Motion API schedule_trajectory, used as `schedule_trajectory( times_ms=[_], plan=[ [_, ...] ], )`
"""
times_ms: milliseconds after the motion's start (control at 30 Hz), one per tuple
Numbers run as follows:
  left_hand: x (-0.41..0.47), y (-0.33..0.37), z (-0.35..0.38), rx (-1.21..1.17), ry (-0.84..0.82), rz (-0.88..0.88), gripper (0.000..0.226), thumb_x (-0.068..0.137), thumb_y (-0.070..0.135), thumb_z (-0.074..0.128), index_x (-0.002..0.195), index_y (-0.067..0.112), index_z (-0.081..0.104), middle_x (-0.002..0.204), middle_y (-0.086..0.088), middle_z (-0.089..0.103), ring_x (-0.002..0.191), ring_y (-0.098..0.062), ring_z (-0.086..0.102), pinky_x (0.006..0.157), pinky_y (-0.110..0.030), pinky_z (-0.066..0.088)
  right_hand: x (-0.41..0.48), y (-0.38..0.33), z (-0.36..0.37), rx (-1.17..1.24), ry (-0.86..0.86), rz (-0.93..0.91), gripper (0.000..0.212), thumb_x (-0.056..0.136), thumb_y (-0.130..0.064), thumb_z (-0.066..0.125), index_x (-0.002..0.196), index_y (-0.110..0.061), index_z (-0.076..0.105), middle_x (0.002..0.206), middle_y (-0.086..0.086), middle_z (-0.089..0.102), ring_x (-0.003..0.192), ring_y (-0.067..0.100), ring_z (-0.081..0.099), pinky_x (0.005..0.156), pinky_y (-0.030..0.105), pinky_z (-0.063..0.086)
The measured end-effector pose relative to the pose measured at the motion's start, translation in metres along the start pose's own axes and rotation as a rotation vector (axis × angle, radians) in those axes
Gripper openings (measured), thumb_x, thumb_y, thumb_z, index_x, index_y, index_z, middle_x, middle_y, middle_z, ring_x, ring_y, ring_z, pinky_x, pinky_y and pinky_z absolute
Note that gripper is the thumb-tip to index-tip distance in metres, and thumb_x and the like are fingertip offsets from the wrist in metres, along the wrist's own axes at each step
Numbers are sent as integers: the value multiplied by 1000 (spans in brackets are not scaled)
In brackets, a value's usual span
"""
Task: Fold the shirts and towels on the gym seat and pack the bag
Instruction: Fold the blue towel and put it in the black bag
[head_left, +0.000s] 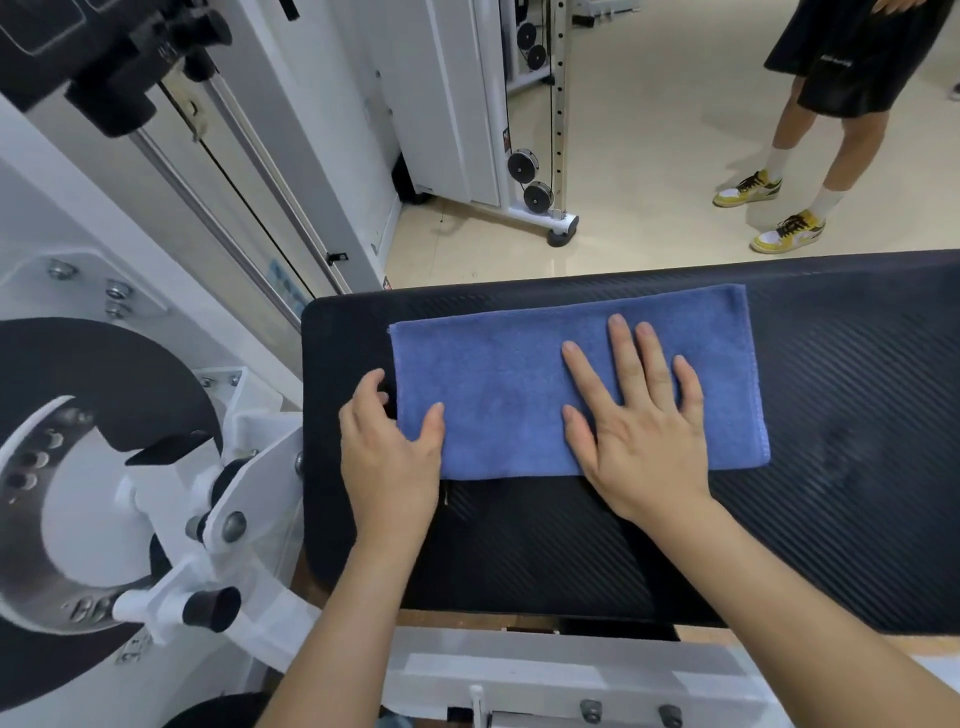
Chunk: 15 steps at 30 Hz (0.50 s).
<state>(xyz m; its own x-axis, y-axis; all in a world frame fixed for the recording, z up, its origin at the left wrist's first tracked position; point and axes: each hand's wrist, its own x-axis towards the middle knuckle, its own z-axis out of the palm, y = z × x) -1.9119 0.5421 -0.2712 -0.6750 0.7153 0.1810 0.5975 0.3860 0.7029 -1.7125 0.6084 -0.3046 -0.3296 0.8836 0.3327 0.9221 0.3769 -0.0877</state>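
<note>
Both hands are on the blue towel (498, 374), which lies lengthwise across the black padded gym seat (857, 364), close to its left end. My right hand (639, 431) is spread flat on the right half of the cloth, fingers straight and apart, palm down over the near edge. I judge this is to pin the layers so they do not slide on the ribbed pad while the other end is worked. My left hand (389, 447) pinches the towel's left end: the thumb lies on top of the cloth and the fingers curl at the edge, though I cannot tell whether they reach underneath. That grip looks ready to lift this end and carry it over toward the right hand for another fold.

From its narrow, tidy rectangle and doubled right edge, the towel appears already folded at least once, so I take this as a step partway through folding it.

No bag shows anywhere in view, and no shirts either, so I cannot say what has been packed. Beside the seat on the left stands the white frame of the gym machine (249, 467), and another person (810, 130) stands on the floor beyond the seat.
</note>
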Motion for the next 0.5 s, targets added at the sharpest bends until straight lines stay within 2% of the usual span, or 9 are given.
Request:
schedule_trajectory(
  times_ms=[67, 133, 200, 267, 333, 400, 500],
  plan=[
    [2, 6, -3, -70, -22, -180, 58, 80, 36, 74, 130, 21, 49, 97, 7, 62, 92, -16, 62, 83, -38, 51, 0, -1, 1, -9, -3, 6, 59, 96, -51, 30, 152, -35, 24, 162, 7, 14, 149, 26, 13, 116, 48, 9],
    [8, 7, -3, -150, -53, -264, 40, 77, 34, 77, 112, 22, 61, 83, 10, 67, 83, -12, 65, 79, -40, 55, 1, -1, 0, -13, -1, 7, 59, 96, -52, 29, 152, -36, 22, 162, 6, 14, 149, 25, 13, 116, 48, 9],
    [12, 10, -1, -150, -103, -269, 20, 75, 33, 75, 90, 23, 66, 83, 7, 68, 78, -12, 65, 74, -42, 57, 2, -1, -1, -7, -8, 8, 59, 95, -52, 29, 152, -36, 22, 162, 6, 14, 149, 25, 13, 116, 49, 9],
    [13, 13, -1, -85, -111, -238, 14, 74, 35, 71, 79, 24, 63, 86, 3, 67, 77, -15, 64, 71, -41, 55, 2, -1, -2, -4, -27, 10, 59, 94, -52, 30, 151, -37, 23, 161, 6, 16, 148, 26, 14, 115, 49, 10],
    [10, 17, -4, -148, -97, -222, 17, 77, 29, 71, 87, 22, 58, 87, 5, 65, 80, -15, 64, 69, -36, 53, 5, -3, -7, 10, -29, 15, 59, 92, -52, 34, 148, -36, 31, 159, 8, 23, 146, 27, 18, 112, 50, 13],
    [5, 22, -7, -361, -124, -247, 34, 80, 20, 73, 105, 25, 50, 91, 7, 65, 82, -9, 66, 67, -27, 52, 14, -7, -18, 43, -17, 46, 54, 87, -48, 41, 139, -33, 43, 153, 10, 32, 138, 29, 24, 101, 50, 20],
    [-1, 19, -10, -507, -123, -171, 60, 83, 9, 70, 123, 42, 40, 96, 9, 69, 84, 0, 67, 72, -23, 55, 27, -22, -31, 129, 51, 77, 42, 85, -36, 52, 126, -26, 50, 144, 11, 37, 123, 28, 28, 87, 47, 31]
  ],
)
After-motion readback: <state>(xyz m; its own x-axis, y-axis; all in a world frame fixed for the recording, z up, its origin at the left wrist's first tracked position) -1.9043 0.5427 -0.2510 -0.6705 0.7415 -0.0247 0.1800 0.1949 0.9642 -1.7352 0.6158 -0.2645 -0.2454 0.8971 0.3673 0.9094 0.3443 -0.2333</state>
